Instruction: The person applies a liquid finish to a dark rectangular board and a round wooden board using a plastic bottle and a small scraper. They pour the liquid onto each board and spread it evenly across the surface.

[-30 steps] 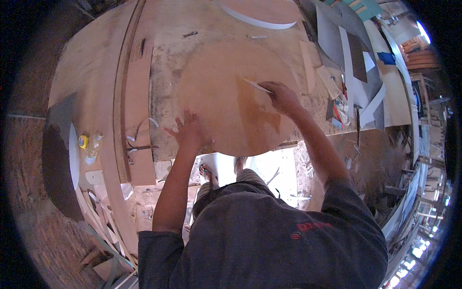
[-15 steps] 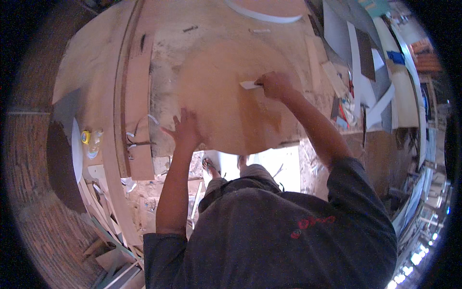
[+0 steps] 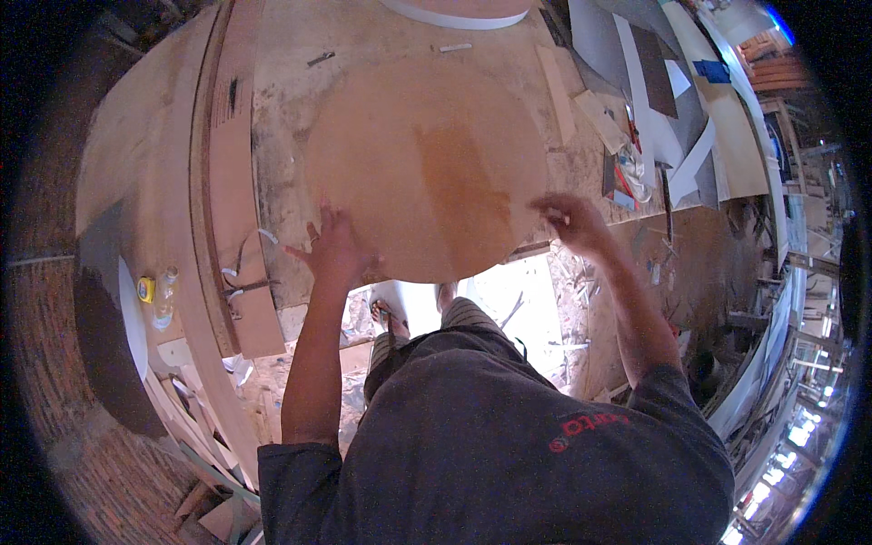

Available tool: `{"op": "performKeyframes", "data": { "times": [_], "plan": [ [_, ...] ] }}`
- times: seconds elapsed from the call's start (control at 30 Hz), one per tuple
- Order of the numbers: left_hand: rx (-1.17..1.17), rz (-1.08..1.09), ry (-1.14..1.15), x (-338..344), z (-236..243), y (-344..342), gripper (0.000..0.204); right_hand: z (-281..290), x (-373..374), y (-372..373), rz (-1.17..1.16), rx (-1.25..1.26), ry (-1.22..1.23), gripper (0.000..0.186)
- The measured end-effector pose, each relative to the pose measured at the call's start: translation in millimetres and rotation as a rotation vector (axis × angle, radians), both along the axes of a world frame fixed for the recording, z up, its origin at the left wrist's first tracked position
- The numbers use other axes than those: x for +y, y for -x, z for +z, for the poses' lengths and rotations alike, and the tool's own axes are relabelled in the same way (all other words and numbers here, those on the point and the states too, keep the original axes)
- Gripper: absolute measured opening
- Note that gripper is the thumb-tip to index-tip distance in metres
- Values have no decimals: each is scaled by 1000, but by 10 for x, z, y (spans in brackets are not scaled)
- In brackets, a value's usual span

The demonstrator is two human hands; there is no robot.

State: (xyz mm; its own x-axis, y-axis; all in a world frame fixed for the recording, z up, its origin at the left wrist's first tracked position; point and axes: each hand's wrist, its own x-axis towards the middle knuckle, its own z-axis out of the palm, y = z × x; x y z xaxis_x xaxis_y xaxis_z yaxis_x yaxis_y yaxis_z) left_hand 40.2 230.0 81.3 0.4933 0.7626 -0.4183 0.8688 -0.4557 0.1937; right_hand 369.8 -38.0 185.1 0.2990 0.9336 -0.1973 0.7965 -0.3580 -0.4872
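Dark patch [image 3: 463,182] marks round board [image 3: 363,136] on workbench [image 3: 277,118]

The round board lies flat in front of the person, its near rim at the workbench's near edge. The dark patch runs down the right half, from above the middle toward the near rim. The left hand [image 3: 338,252] lies over the lower left rim, its fingers open and spread. The right hand [image 3: 579,231] is just beside the right rim, its fingers bent; a pale bit [image 3: 565,218] shows among them, but I cannot tell whether they grip it. Well to the left, a yellow tape measure [image 3: 145,290] sits beside a clear bottle [image 3: 164,304]. To the right, 1 long white strip [image 3: 638,100] lies over a gray sheet [image 3: 595,45].
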Motion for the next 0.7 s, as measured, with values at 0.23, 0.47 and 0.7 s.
{"op": "performKeyframes", "data": {
  "times": [0.23, 0.47, 0.7],
  "plan": [
    [114, 58, 7, -43, 90, -113, 113, -526, 1374, -593, 222, -460, -123, 44],
    [284, 36, -47, -116, 299, -235, 118, -249, 1617, -755, 316, -419, 31, 42],
    [284, 68, -12, -95, 315, -235, 126, -498, 1839, -770, 362, -435, 136, 37]
  ]
}}
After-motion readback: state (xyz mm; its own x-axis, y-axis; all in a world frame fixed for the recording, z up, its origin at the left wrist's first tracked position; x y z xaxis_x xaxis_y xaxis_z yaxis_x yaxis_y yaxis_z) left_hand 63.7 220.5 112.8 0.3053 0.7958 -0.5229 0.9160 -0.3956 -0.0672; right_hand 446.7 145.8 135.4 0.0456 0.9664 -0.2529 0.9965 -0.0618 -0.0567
